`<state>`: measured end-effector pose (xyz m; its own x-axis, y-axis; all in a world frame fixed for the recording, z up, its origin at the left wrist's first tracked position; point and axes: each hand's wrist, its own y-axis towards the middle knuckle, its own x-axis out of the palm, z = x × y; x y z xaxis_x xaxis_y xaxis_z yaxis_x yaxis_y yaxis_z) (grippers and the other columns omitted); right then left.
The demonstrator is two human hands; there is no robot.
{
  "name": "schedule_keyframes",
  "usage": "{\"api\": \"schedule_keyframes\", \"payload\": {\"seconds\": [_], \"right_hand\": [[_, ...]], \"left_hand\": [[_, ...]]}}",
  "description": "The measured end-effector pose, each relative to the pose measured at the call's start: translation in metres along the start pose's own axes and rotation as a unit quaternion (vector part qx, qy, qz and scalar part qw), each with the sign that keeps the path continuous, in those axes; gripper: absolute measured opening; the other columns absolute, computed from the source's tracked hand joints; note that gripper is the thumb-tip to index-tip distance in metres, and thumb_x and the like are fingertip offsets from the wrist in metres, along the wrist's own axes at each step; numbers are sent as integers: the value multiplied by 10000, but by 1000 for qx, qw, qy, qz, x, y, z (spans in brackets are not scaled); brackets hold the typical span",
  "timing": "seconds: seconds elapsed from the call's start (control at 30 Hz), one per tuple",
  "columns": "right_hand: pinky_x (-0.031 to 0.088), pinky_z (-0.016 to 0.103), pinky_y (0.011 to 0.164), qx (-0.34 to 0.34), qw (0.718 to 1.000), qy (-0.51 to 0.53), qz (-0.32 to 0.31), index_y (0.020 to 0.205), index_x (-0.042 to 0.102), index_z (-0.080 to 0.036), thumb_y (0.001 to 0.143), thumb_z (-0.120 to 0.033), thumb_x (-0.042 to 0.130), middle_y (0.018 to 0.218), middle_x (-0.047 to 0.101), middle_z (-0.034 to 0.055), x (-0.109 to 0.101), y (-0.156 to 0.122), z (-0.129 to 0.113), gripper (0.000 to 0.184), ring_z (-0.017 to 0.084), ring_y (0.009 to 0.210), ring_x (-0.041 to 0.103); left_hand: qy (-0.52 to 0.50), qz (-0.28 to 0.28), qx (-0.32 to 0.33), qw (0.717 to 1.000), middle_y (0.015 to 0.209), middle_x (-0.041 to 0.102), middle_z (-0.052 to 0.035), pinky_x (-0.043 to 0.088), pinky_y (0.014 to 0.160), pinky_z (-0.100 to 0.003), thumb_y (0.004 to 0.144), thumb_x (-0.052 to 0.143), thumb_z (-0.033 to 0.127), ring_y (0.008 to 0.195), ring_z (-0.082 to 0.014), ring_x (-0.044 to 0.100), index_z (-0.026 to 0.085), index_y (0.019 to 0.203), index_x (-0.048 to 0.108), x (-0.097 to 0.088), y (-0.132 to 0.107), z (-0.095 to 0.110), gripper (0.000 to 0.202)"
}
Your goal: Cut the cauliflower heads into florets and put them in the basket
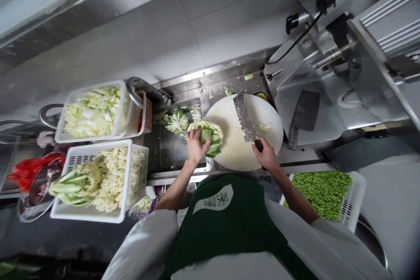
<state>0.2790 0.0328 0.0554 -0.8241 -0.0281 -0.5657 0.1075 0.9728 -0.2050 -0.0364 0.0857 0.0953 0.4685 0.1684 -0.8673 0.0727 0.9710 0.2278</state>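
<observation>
My left hand [197, 145] is wrapped over the left side of a cauliflower [215, 138] with green leaves and stem showing. That head sits at the left edge of a round white cutting board [229, 155]. My right hand [266, 154] grips the dark handle of a cleaver [245, 118], whose wide blade lies over the board with bits of cauliflower stuck to it. Small crumbs are scattered on the board. Left of the board, a cut leafy cauliflower stump [177, 121] rests in the metal sink [167, 153] among crumbs.
A white basket of cauliflower [128, 179] and another of chopped cabbage [93, 111] stand at left, beside a curved faucet [136, 82]. A second cleaver [306, 109] lies on a machine's metal tray at right. A basket of chopped green pieces [321, 192] stands lower right.
</observation>
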Motion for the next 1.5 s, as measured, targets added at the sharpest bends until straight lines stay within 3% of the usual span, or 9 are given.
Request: {"api": "schedule_keyframes", "payload": {"seconds": [0.1, 0.17, 0.33, 0.5, 0.63, 0.93, 1.23, 1.4, 1.5], "right_hand": [[410, 305, 653, 16, 1000, -25, -7, 1133, 621, -205, 920, -522, 477, 760, 655, 58, -1, 2, 3, 408, 242, 704, 598], [384, 297, 635, 34, 998, -44, -14, 1072, 616, -219, 928, -518, 480, 726, 644, 54, -4, 2, 3, 358, 239, 682, 594], [377, 291, 621, 53, 996, -57, 39, 997, 595, -228, 972, -550, 463, 685, 637, 50, -8, -5, -16, 349, 232, 649, 607], [407, 300, 605, -22, 995, -27, 90, 1011, 586, -212, 1006, -543, 414, 713, 687, 89, 3, -4, -50, 373, 253, 662, 660], [401, 285, 576, -72, 996, -19, 56, 988, 573, -210, 1017, -508, 391, 714, 714, 97, 19, -5, -59, 351, 237, 620, 665], [383, 265, 565, -49, 998, -5, 40, 946, 522, -228, 1036, -505, 348, 688, 684, 63, 35, -15, -42, 339, 205, 595, 643], [440, 279, 607, -32, 999, -12, 12, 1007, 568, -221, 1043, -463, 361, 748, 698, 68, 71, 13, -53, 320, 207, 650, 647], [440, 272, 602, -35, 998, 23, 38, 942, 549, -240, 1035, -521, 365, 703, 669, 50, 66, 9, -46, 349, 204, 652, 640], [426, 281, 594, -7, 997, 25, 76, 963, 549, -232, 1021, -545, 374, 685, 649, 52, 56, 3, -40, 363, 219, 652, 636]], "left_hand": [[-23, -55, 131, 990, 1143, 599, -120, 459, 1032, -501, 919, 670, 488, 1148, -311, 531, 239, 1144, 737, -1, -3, -2, 343], [-26, -48, 159, 986, 1233, 562, -129, 445, 1056, -493, 927, 668, 485, 1214, -315, 514, 247, 1212, 715, 1, -10, 5, 374], [-52, 49, 51, 996, 1343, 514, -157, 419, 1063, -491, 1002, 555, 476, 1269, -320, 492, 212, 1279, 661, 21, -26, 42, 397], [-23, -8, 51, 998, 1255, 601, -138, 386, 1032, -525, 988, 587, 452, 1167, -326, 530, 267, 1085, 755, 39, -28, 62, 268], [-13, -16, 40, 999, 1260, 612, -142, 374, 1031, -536, 987, 585, 443, 1165, -332, 530, 275, 1081, 767, 43, -23, 63, 264], [6, 17, 34, 999, 1241, 621, -138, 399, 971, -488, 985, 578, 436, 1093, -310, 543, 253, 1046, 772, 46, -16, 63, 273], [-29, 15, 32, 999, 1204, 603, -135, 410, 1014, -471, 999, 522, 427, 1151, -291, 556, 221, 1002, 745, 45, -14, 46, 304], [-33, 21, 37, 999, 1187, 600, -134, 432, 997, -456, 992, 537, 442, 1119, -285, 561, 226, 1027, 742, 39, -19, 45, 300], [-50, 13, 35, 998, 1179, 591, -144, 434, 1011, -460, 975, 563, 442, 1120, -296, 549, 209, 1195, 699, 30, -19, 50, 347]]}}
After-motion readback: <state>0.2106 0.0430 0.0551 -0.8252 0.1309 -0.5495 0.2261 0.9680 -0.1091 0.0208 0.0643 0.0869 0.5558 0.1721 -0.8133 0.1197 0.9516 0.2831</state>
